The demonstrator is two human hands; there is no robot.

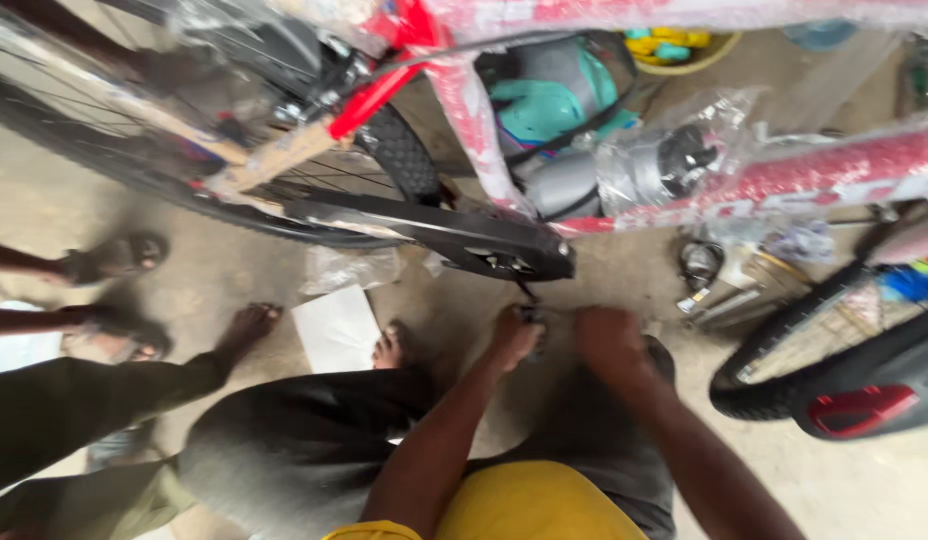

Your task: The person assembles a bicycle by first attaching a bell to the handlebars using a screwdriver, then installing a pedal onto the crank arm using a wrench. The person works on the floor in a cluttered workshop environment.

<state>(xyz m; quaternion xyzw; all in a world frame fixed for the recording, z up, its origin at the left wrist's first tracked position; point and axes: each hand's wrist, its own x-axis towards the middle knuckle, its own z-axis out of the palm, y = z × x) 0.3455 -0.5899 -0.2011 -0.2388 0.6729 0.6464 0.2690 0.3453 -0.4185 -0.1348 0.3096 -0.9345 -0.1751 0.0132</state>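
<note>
A dusty concrete floor [234, 250] fills the view, crowded with a red bicycle frame [464, 110] wrapped in clear plastic film and strips of brown cardboard. Its black chain guard [434, 232] slants down to the crank area, and just below that, at the middle of the view, both hands meet on a small dark part [529, 312], too blurred to identify. The left hand [514, 338] is closed around this part from the left; the right hand [609, 340] is clenched just beside it, though what it grips cannot be told. A white sheet of paper [336, 328] lies flat on the floor beside a bare foot [389, 348]. A crumpled clear plastic bag [349, 268] sits above the sheet. Right of the hands lies a black tyre [784, 340].
</note>
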